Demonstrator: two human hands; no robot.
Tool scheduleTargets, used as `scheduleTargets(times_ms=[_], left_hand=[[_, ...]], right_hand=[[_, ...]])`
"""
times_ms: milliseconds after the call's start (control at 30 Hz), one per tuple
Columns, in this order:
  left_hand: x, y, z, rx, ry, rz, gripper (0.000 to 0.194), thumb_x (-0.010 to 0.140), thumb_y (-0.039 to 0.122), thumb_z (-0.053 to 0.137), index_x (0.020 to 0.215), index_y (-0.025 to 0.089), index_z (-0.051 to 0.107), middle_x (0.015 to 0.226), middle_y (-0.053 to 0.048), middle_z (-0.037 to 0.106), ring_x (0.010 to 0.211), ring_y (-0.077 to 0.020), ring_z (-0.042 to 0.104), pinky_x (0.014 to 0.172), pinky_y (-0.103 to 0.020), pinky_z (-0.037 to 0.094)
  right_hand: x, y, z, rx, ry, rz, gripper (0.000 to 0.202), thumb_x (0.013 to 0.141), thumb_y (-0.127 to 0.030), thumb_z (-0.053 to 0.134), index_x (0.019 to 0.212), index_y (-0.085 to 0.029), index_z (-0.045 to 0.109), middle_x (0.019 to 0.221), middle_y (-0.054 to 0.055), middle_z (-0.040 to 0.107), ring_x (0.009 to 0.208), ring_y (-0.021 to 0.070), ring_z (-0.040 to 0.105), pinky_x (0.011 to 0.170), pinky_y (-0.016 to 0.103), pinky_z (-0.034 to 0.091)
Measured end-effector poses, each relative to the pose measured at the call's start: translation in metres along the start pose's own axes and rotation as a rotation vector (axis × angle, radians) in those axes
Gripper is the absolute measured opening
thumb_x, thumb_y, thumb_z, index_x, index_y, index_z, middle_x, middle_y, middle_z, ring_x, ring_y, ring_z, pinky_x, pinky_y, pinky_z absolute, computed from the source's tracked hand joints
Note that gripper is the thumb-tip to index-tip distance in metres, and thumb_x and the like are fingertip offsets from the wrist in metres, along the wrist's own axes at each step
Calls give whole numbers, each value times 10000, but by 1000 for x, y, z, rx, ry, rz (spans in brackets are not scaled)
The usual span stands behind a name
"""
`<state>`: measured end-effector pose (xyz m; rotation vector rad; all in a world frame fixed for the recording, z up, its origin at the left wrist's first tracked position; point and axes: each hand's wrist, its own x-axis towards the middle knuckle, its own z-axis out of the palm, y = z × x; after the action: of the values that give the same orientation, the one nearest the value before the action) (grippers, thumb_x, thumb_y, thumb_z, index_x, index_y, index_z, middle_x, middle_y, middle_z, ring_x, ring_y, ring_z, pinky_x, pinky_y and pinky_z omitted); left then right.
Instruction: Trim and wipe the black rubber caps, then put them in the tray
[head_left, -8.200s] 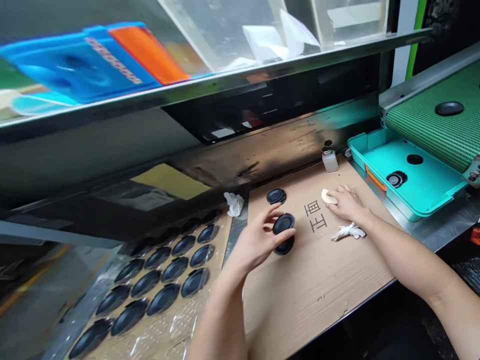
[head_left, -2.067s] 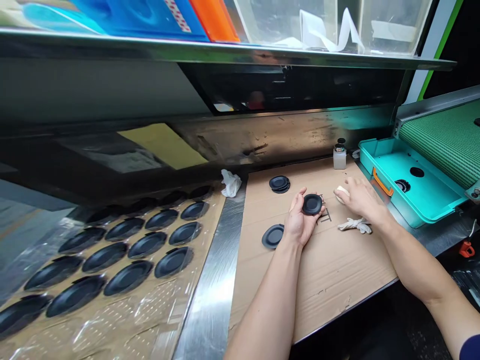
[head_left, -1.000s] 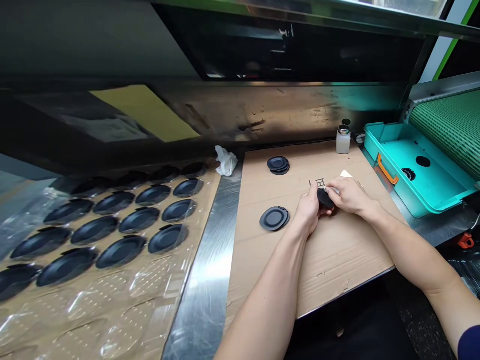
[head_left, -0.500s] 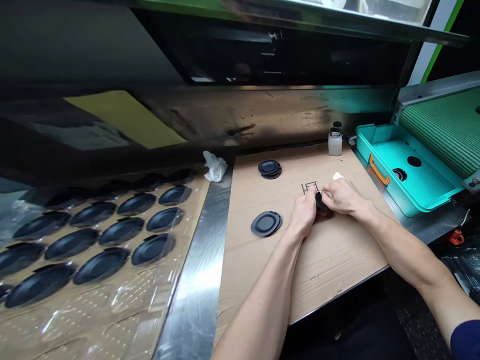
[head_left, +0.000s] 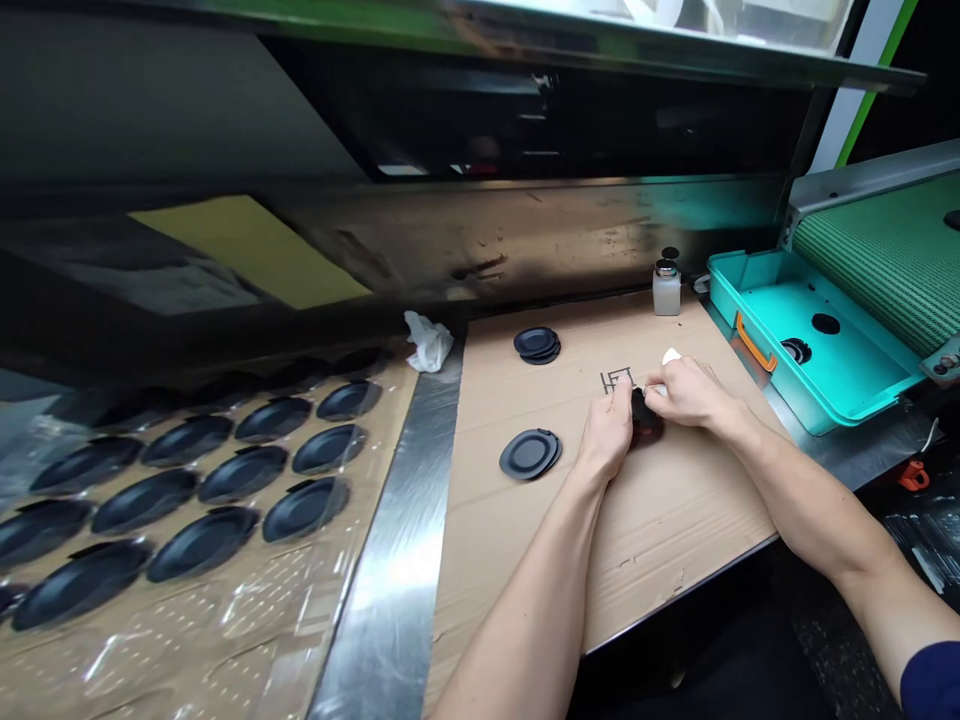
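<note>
Above the cardboard sheet (head_left: 525, 570), my left hand (head_left: 609, 428) is closed on a small black round part (head_left: 642, 412), most of it hidden by the fingers. My right hand (head_left: 688, 392) is pinched at the part's right side. It grips a white piece (head_left: 670, 355) that sticks out above the knuckles; whether this is a cloth or a tool I cannot tell. Left of my hands, two small piles of flat black discs lie on the cardboard, a farther pile (head_left: 535, 342) and a nearer pile (head_left: 528, 455).
Several black discs fill a clear plastic tray (head_left: 247, 620) at left. A crumpled white tissue (head_left: 430, 342) lies on the metal table. A whitish bottle (head_left: 666, 292) stands at the back. At right are a teal bin (head_left: 832, 410) with parts inside and a green conveyor belt (head_left: 885, 240).
The right fingers have shifted slightly against the black part, and more of the white piece shows between them. My left hand keeps its hold. The view has tilted a little.
</note>
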<state>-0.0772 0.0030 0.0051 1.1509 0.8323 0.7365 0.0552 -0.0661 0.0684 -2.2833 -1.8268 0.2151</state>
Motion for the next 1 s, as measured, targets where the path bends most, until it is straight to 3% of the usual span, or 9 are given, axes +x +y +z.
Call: scheduleTargets(times_ms=[233, 300, 367, 433, 500, 633, 767, 900, 1000], left_hand=[[1, 26, -20, -492, -42, -295, 600, 1089, 438, 259, 1046, 24, 691, 835, -181, 759, 671, -178, 726, 651, -270, 627], [1, 29, -22, -535, -29, -331, 608, 1093, 425, 239, 1045, 12, 682, 816, -187, 753, 664, -171, 725, 632, -239, 617], [2, 30, -21, -553, -16, -342, 616, 1094, 429, 231, 1031, 13, 681, 789, -181, 748, 646, -168, 721, 611, -226, 609], [2, 30, -21, -560, -8, -338, 618, 1095, 433, 232, 1022, 15, 682, 783, -176, 748, 644, -170, 722, 604, -225, 606], [3, 28, -20, -555, -3, -332, 622, 1094, 439, 235, 1008, 15, 682, 782, -176, 747, 644, -172, 723, 605, -229, 604], [5, 23, -20, -538, -19, -299, 613, 1087, 474, 258, 1017, 31, 675, 858, -191, 755, 679, -179, 726, 632, -252, 602], [9, 12, -14, -570, 16, -190, 495, 1082, 488, 328, 1100, 115, 654, 1024, -149, 760, 833, -194, 745, 769, -321, 618], [15, 1, -13, -629, -37, -146, 378, 1085, 382, 367, 1102, 150, 665, 1121, -126, 743, 1054, -200, 720, 980, -352, 579], [18, -1, -21, -589, -36, -79, 308, 1058, 351, 427, 1125, 171, 668, 1188, -128, 722, 1137, -224, 695, 1038, -413, 552]], right_hand=[[-4, 20, -16, 160, -97, -32, 429, 947, -493, 539, 756, -172, 750, 722, 42, 682, 716, 166, 600, 630, 266, 346], [-1, 25, -15, 167, 6, -33, 454, 988, -507, 502, 855, -171, 777, 853, 61, 728, 863, 193, 640, 750, 265, 413], [3, 31, -9, 114, 174, -10, 375, 1001, -427, 511, 1118, -192, 779, 1204, 100, 723, 1134, 246, 610, 954, 322, 429], [8, 38, 1, 50, 196, 16, 434, 964, -373, 585, 1365, -238, 681, 1495, 114, 571, 1324, 303, 508, 1096, 417, 382], [14, 44, 13, 19, 114, 23, 522, 941, -383, 632, 1450, -268, 615, 1548, 116, 521, 1369, 330, 474, 1139, 475, 355], [23, 45, 28, 56, 125, 13, 417, 973, -323, 605, 1369, -202, 658, 1360, 129, 663, 1291, 281, 552, 1136, 422, 369], [18, 15, 35, 251, 268, 38, 446, 963, -409, 653, 1327, -155, 619, 1238, 127, 708, 1144, 260, 626, 986, 362, 460], [9, -17, 49, 311, 237, -246, 245, 1007, -392, 605, 1155, -210, 674, 1285, 80, 701, 1137, 228, 612, 997, 343, 439], [13, -10, 54, 216, 234, -303, 201, 1028, -319, 567, 1153, -205, 676, 1401, 94, 646, 1178, 230, 583, 1061, 371, 392]])
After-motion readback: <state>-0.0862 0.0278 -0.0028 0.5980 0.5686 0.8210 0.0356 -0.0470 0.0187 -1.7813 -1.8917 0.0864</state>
